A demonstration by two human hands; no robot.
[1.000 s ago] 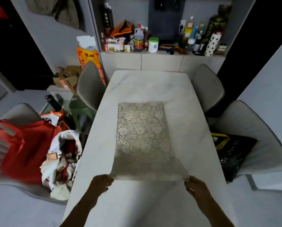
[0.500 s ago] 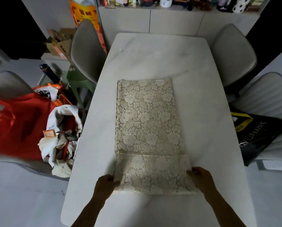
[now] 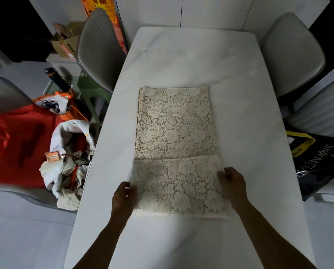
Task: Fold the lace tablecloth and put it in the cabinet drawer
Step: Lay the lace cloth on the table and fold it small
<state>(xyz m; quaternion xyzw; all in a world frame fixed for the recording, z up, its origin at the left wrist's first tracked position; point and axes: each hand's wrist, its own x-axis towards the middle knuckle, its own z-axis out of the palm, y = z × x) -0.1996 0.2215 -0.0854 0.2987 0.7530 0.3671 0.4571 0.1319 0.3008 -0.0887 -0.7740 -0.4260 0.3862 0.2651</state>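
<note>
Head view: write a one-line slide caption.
Both hands, left hand and right hand, grip the near fold of a lace tablecloth on a white table.

A cream lace tablecloth (image 3: pixel 174 133), openwork cloth with a raised floral and leaf pattern, lies matt on a pale stone-look table (image 3: pixel 191 61) whose smooth top shows faint marbled veining and a soft sheen. At 10 o'clock, a chair (image 3: pixel 98 49) wears smooth grey upholstery; another chair (image 3: pixel 292 53) at 2 o'clock shows fine ribbing. A glossy black plastic bag (image 3: pixel 321 164) with pale lettering sits at 3 o'clock. At 9 o'clock, crumpled white cloth (image 3: pixel 69 160) lies against matt red fabric (image 3: pixel 22 144); brown cardboard boxes (image 3: pixel 65 43) stand at 11 o'clock.
</note>
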